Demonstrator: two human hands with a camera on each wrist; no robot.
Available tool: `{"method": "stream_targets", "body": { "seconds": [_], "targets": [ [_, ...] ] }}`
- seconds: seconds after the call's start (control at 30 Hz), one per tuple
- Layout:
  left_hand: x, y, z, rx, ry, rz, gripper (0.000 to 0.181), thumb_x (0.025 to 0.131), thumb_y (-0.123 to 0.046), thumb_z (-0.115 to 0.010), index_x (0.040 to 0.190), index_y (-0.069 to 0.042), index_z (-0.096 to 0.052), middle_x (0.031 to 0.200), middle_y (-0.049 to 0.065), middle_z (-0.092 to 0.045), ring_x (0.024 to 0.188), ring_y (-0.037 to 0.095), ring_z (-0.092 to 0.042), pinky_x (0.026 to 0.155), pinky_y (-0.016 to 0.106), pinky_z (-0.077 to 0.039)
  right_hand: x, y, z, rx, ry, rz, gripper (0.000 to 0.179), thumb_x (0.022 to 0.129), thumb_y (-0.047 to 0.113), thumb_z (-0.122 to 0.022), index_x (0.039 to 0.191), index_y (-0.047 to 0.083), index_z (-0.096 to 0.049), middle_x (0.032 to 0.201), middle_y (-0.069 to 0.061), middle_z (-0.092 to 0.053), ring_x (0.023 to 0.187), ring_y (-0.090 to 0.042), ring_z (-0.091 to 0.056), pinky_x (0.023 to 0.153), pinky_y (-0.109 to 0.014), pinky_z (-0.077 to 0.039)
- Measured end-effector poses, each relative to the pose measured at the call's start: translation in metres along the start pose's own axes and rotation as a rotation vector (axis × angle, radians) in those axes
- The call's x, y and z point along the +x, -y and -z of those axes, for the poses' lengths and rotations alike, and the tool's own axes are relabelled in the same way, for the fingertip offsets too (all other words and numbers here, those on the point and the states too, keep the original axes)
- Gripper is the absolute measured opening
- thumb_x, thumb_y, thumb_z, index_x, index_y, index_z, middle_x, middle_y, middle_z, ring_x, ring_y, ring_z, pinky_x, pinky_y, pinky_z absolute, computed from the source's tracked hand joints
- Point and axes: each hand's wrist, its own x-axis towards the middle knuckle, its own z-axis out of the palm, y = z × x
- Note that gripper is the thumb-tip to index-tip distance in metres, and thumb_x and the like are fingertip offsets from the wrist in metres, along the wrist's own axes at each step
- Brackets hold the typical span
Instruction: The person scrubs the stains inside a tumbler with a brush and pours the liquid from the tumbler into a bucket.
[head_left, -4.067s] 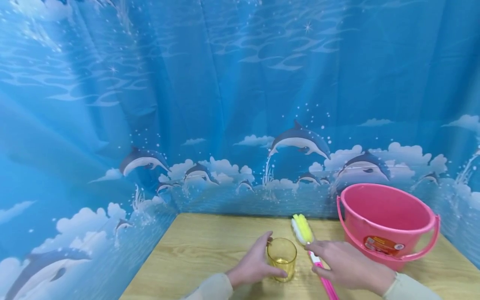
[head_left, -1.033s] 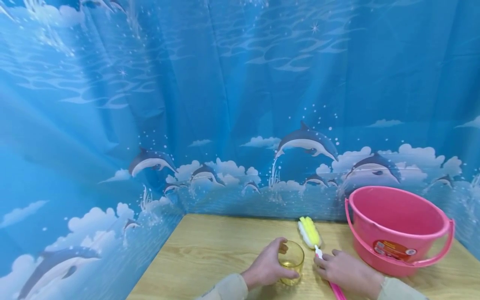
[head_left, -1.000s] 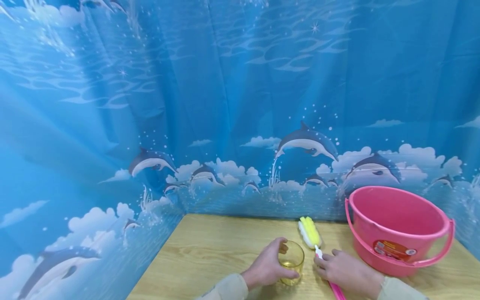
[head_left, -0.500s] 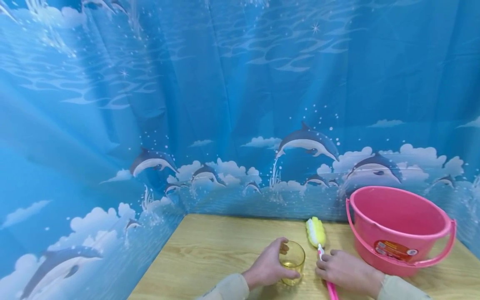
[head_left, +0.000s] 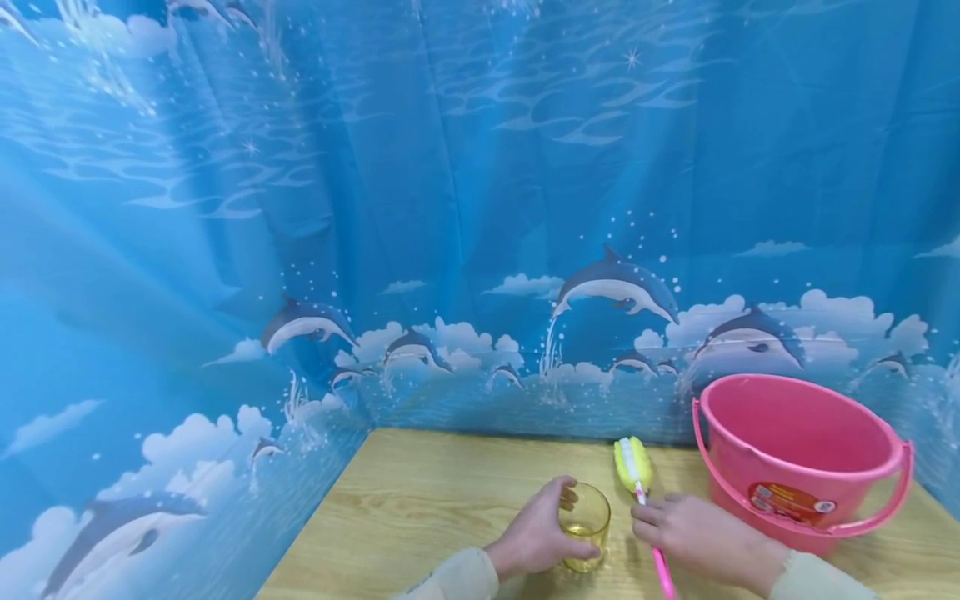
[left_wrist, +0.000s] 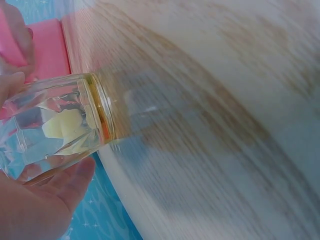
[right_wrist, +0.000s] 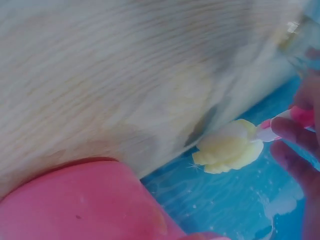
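Note:
A yellowish clear glass cup [head_left: 587, 527] stands upright on the wooden table. My left hand [head_left: 528, 529] holds it from the left side, thumb in front and fingers behind. To its right, my right hand [head_left: 697, 535] grips the pink and white handle of a sponge cup brush [head_left: 633, 467]. The yellow and white sponge head points away from me, apart from the cup. In the right wrist view the brush head [right_wrist: 230, 147] shows beyond my fingertips [right_wrist: 287, 131]. The glass [left_wrist: 60, 122] lies between thumb and fingers in the left wrist view.
A pink bucket [head_left: 731, 467] with its handle hanging in front stands right of my right hand. Wood-grain table surface [head_left: 420, 492] extends to the left. A blue dolphin-print curtain [head_left: 450, 250] hangs behind and at the left of the table.
The brush has turned in my right hand: its head swung slightly right and a white strip now faces up. My left hand and the glass have stayed nearly still over the last second.

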Motion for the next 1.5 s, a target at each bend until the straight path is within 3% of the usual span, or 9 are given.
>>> {"method": "stream_targets", "body": {
  "seconds": [0.2, 0.27, 0.33, 0.43, 0.5, 0.6, 0.83, 1.13, 1.5],
  "targets": [
    [-0.001, 0.003, -0.001, 0.012, -0.016, -0.038, 0.093, 0.065, -0.037, -0.093, 0.142, -0.017, -0.047, 0.124, -0.006, -0.061, 0.110, 0.013, -0.060, 0.091, 0.033, -0.054, 0.004, -0.003, 0.021, 0.209, -0.120, -0.175, 0.035, 0.074, 0.006, -0.078, 0.100, 0.025, -0.064, 0.105, 0.013, -0.068, 0.088, -0.003, -0.065, 0.070, -0.016, -0.054],
    [-0.001, 0.002, -0.001, 0.012, -0.015, -0.036, 0.093, 0.064, -0.038, -0.093, 0.142, -0.017, -0.047, 0.124, -0.006, -0.061, 0.110, 0.013, -0.060, 0.090, 0.032, -0.054, 0.006, -0.005, 0.030, 0.285, -0.162, -0.230, 0.025, 0.087, 0.010, -0.072, 0.102, 0.028, -0.063, 0.102, 0.018, -0.064, 0.086, 0.002, -0.060, 0.070, -0.011, -0.048],
    [-0.001, 0.001, 0.000, 0.009, -0.014, -0.035, 0.092, 0.065, -0.037, -0.093, 0.142, -0.017, -0.048, 0.124, -0.006, -0.061, 0.110, 0.013, -0.060, 0.090, 0.032, -0.054, 0.007, -0.008, 0.041, 0.335, -0.187, -0.277, 0.030, 0.087, 0.009, -0.073, 0.108, 0.029, -0.063, 0.103, 0.019, -0.063, 0.085, 0.003, -0.058, 0.072, -0.008, -0.046],
    [-0.002, 0.000, 0.001, 0.009, -0.013, -0.024, 0.093, 0.064, -0.038, -0.093, 0.143, -0.018, -0.047, 0.124, -0.006, -0.061, 0.111, 0.014, -0.060, 0.091, 0.034, -0.054, 0.010, -0.012, 0.059, 0.391, -0.172, -0.377, 0.040, 0.087, 0.007, -0.075, 0.115, 0.031, -0.063, 0.104, 0.020, -0.064, 0.087, 0.002, -0.060, 0.074, -0.010, -0.050],
    [-0.002, -0.001, 0.001, 0.006, -0.010, -0.014, 0.093, 0.064, -0.038, -0.093, 0.143, -0.019, -0.047, 0.125, -0.006, -0.061, 0.111, 0.014, -0.060, 0.092, 0.035, -0.054, 0.014, -0.014, 0.069, 0.420, -0.165, -0.455, 0.055, 0.076, 0.000, -0.080, 0.117, 0.032, -0.063, 0.106, 0.020, -0.066, 0.089, 0.000, -0.063, 0.074, -0.015, -0.055],
    [0.000, -0.001, 0.001, 0.001, -0.004, 0.011, 0.093, 0.065, -0.038, -0.093, 0.143, -0.020, -0.047, 0.125, -0.007, -0.060, 0.112, 0.015, -0.060, 0.092, 0.037, -0.055, 0.019, -0.017, 0.082, 0.464, -0.184, -0.565, 0.051, 0.079, 0.004, -0.082, 0.116, 0.033, -0.063, 0.107, 0.020, -0.068, 0.094, -0.002, -0.067, 0.075, -0.020, -0.058],
    [0.000, -0.002, 0.002, -0.015, 0.006, 0.025, 0.095, 0.065, -0.038, -0.093, 0.145, -0.017, -0.046, 0.127, -0.007, -0.060, 0.113, 0.016, -0.060, 0.092, 0.038, -0.055, 0.033, -0.025, 0.097, 0.554, -0.338, -0.535, 0.039, 0.080, -0.005, -0.078, 0.103, 0.026, -0.069, 0.101, 0.012, -0.069, 0.087, -0.002, -0.066, 0.073, -0.008, -0.051],
    [-0.002, 0.000, 0.001, -0.016, -0.008, -0.024, 0.092, 0.065, -0.037, -0.093, 0.143, -0.017, -0.048, 0.126, -0.005, -0.061, 0.111, 0.014, -0.060, 0.089, 0.033, -0.055, 0.049, -0.034, 0.115, 0.666, -0.457, -0.609, 0.029, 0.084, -0.007, -0.075, 0.094, 0.020, -0.073, 0.093, 0.009, -0.070, 0.063, 0.000, -0.049, 0.051, -0.017, -0.041],
    [-0.001, 0.001, 0.000, -0.009, -0.028, -0.040, 0.090, 0.064, -0.035, -0.094, 0.141, -0.019, -0.049, 0.122, -0.005, -0.062, 0.107, 0.011, -0.060, 0.087, 0.030, -0.054, 0.065, -0.036, 0.130, 0.791, -0.442, -0.794, 0.014, 0.093, 0.005, -0.071, 0.099, 0.017, -0.069, 0.083, 0.006, -0.070, 0.058, -0.009, -0.059, 0.050, -0.023, -0.047]
  ]
}}
